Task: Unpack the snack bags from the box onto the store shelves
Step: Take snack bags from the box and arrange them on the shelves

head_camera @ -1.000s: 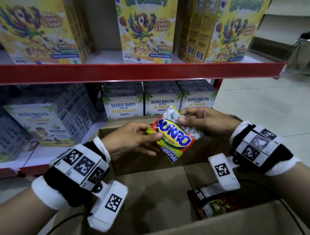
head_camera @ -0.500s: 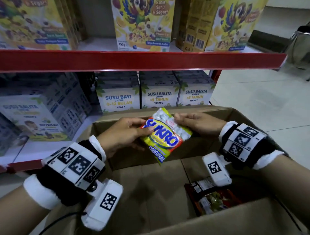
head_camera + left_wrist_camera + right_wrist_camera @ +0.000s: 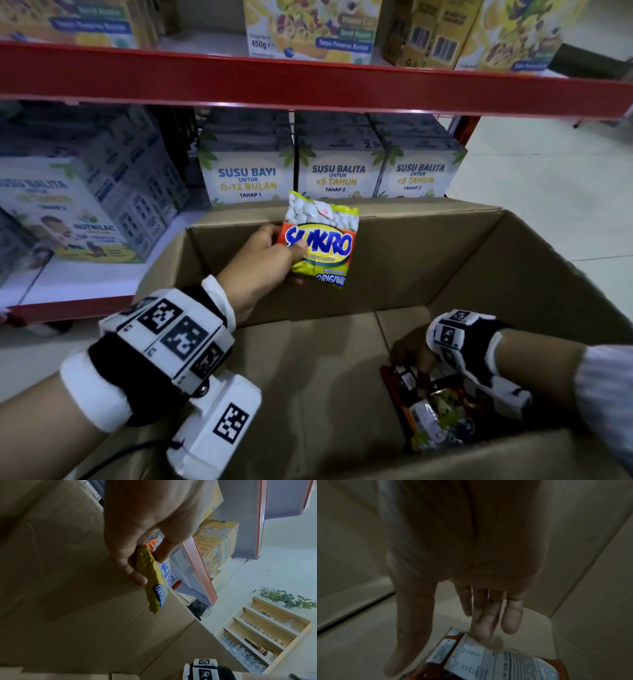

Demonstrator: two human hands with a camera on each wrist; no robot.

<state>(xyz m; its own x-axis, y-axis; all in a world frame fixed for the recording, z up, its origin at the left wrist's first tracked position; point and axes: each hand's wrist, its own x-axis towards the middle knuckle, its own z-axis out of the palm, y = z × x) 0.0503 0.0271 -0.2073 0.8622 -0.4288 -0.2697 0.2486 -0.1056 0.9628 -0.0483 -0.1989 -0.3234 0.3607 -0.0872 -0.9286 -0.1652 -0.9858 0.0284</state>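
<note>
My left hand pinches a yellow and orange Sukro snack bag by its left edge, upright above the far wall of the open cardboard box. In the left wrist view the thumb and fingers clamp the same bag. My right hand is down inside the box at its right corner, fingers straight, over a dark red snack bag. The right wrist view shows the extended fingers touching the far edge of that bag; nothing is gripped.
Other snack bags lie in the box's near right corner. Behind the box, milk cartons fill the lower shelf; its white board shows at left. A red shelf edge with cereal boxes runs above. Tiled floor lies at right.
My right hand let go of the Sukro bag and dropped into the box onto the red bag. The left hand alone now holds the Sukro bag, turned upright.
</note>
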